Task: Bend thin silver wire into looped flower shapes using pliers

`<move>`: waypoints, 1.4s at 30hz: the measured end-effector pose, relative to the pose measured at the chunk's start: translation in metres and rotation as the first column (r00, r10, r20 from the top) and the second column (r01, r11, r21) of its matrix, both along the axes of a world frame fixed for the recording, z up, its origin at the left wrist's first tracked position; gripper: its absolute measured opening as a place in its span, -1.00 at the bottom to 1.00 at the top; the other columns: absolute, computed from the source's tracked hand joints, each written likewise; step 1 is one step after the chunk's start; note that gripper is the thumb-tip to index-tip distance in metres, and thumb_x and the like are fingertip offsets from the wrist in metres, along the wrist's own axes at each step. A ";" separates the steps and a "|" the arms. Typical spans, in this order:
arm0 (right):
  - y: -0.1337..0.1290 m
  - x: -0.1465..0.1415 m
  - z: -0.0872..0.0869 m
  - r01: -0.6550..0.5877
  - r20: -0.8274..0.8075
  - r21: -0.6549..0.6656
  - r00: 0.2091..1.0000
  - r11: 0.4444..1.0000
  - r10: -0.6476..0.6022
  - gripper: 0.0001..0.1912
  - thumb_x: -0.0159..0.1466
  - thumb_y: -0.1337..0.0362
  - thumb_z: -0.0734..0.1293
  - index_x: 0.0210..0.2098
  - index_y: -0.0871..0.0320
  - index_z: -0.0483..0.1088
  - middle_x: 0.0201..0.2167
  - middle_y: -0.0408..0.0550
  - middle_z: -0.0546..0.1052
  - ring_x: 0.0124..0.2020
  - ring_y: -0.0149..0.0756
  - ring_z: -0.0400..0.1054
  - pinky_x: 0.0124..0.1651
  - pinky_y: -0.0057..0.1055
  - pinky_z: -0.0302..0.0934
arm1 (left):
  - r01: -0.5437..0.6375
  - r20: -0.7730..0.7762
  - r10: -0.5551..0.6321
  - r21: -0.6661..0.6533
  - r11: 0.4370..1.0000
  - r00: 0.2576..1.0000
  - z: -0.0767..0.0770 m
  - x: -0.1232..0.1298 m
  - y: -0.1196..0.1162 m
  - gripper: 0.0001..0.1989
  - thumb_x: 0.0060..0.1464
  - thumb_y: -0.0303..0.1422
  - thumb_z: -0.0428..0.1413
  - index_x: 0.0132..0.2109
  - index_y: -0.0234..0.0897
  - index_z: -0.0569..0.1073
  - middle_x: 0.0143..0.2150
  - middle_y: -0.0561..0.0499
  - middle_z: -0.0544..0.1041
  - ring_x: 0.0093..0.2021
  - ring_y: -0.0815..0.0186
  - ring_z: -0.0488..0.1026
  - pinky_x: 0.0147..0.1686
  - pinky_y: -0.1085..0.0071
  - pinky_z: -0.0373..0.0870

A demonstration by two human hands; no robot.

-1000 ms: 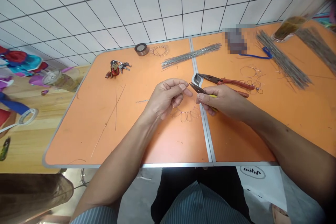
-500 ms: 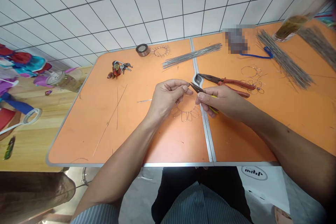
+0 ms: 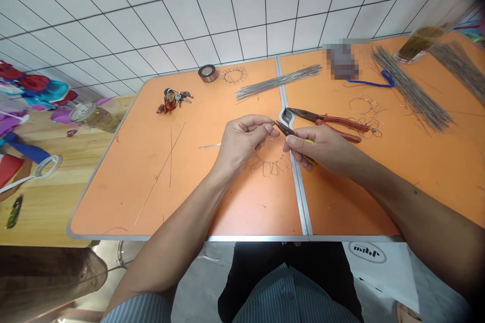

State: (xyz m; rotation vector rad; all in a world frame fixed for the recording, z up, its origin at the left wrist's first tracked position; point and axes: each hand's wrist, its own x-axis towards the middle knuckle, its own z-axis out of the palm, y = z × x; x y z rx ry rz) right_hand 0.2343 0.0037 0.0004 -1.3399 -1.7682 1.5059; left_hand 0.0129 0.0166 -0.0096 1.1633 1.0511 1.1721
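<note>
My left hand (image 3: 246, 139) pinches a ring of thin wire bent into petal-like loops (image 3: 270, 167), which hangs below the fingers over the orange table (image 3: 242, 207). My right hand (image 3: 316, 146) is closed around small pliers (image 3: 285, 129) with yellow handles. Their dark jaws point left and meet the wire at my left fingertips; whether the jaws are fully closed is too small to tell. Just beyond my right hand lie larger red-handled pliers (image 3: 333, 120). Part of the wire ring is hidden behind my left fingers.
A bundle of straight wires (image 3: 278, 82) lies at the back, near a roll of tape (image 3: 208, 73) and another looped wire ring (image 3: 233, 75). Keys (image 3: 175, 100) sit at back left. More wire bundles (image 3: 413, 88) and a glass jar (image 3: 420, 43) stand at right. Loose wires (image 3: 161, 174) lie left.
Both hands, the pliers and the wire ring hold nearly the same pose. The whole view has shifted very slightly.
</note>
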 end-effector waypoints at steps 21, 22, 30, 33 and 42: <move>-0.002 -0.002 -0.002 0.021 0.129 0.170 0.991 0.985 -0.044 -0.58 0.53 -0.05 0.31 -0.34 0.09 0.43 -0.59 -0.28 0.26 -0.58 -0.41 0.10 -0.44 -0.29 -0.08 | -0.010 -0.074 0.009 -0.009 1.000 0.997 -0.001 0.003 -0.003 -0.85 0.12 -0.29 0.36 -0.21 -0.29 0.71 -0.34 -0.05 0.73 -0.51 0.44 0.37 -0.48 0.45 0.31; -0.002 -0.002 -0.003 0.024 0.146 0.202 0.988 0.979 -0.054 -0.57 0.52 -0.04 0.31 -0.38 0.09 0.39 -0.59 -0.28 0.22 -0.56 -0.41 0.08 -0.43 -0.28 -0.11 | -0.003 -0.072 0.001 -0.020 1.000 0.997 -0.001 0.003 -0.003 -0.85 0.13 -0.30 0.36 -0.20 -0.29 0.71 -0.34 -0.05 0.73 -0.52 0.44 0.36 -0.49 0.45 0.30; -0.004 -0.002 -0.012 -0.001 0.282 0.371 0.953 0.929 -0.111 -0.52 0.55 -0.03 0.27 -0.44 0.08 0.24 -0.55 -0.23 0.21 -0.48 -0.34 0.09 -0.37 -0.24 -0.13 | 0.024 -0.075 -0.029 -0.068 0.997 0.997 0.001 0.005 -0.002 -0.87 0.07 -0.33 0.33 -0.26 -0.31 0.70 -0.37 -0.06 0.71 -0.56 0.45 0.33 -0.53 0.45 0.26; -0.004 -0.003 -0.011 -0.010 0.294 0.392 0.949 0.920 -0.115 -0.53 0.55 -0.01 0.26 -0.43 0.07 0.25 -0.55 -0.22 0.23 -0.48 -0.32 0.10 -0.36 -0.23 -0.12 | 0.005 -0.063 -0.008 -0.048 0.999 0.998 0.001 0.006 -0.002 -0.87 0.06 -0.32 0.33 -0.28 -0.32 0.69 -0.39 -0.07 0.71 -0.55 0.43 0.36 -0.51 0.45 0.30; -0.004 -0.006 -0.010 -0.058 0.352 0.502 0.925 0.863 -0.143 -0.55 0.53 0.09 0.26 -0.48 0.03 0.13 -0.60 -0.19 0.24 -0.52 -0.29 0.12 -0.34 -0.23 -0.12 | -0.029 -0.114 0.024 -0.038 0.999 0.993 -0.002 0.007 -0.005 -0.90 0.06 -0.36 0.31 -0.31 -0.32 0.67 -0.41 -0.07 0.69 -0.52 0.41 0.41 -0.49 0.45 0.33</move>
